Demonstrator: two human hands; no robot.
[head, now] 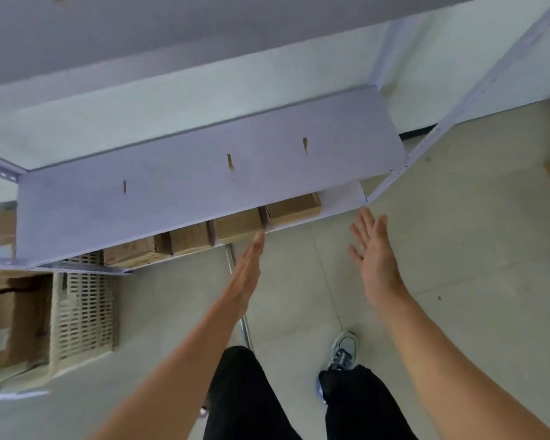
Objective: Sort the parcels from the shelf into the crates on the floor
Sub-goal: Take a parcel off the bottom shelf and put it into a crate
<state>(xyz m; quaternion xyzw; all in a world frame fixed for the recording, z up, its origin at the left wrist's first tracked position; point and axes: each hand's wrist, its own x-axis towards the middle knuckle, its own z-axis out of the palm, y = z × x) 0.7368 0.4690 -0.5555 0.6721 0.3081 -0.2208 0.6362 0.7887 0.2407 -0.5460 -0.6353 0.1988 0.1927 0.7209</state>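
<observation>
— Both hands hold nothing: left hand (246,268) flat with fingers straight, right hand (373,252) spread, palm facing inward.

— And the parcels?

— Four brown cardboard parcels (237,228) line the white metal shelf (340,198). The left fingertips (258,241) reach one parcel's front edge; the right hand hangs apart. A beige slotted plastic crate (83,312) stands on the floor, left.

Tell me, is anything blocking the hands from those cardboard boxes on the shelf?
Nothing visible does. The left hand has its fingertips at the front of a parcel; the right hand hovers nearby. The upper shelf board only overhangs the row.
</observation>
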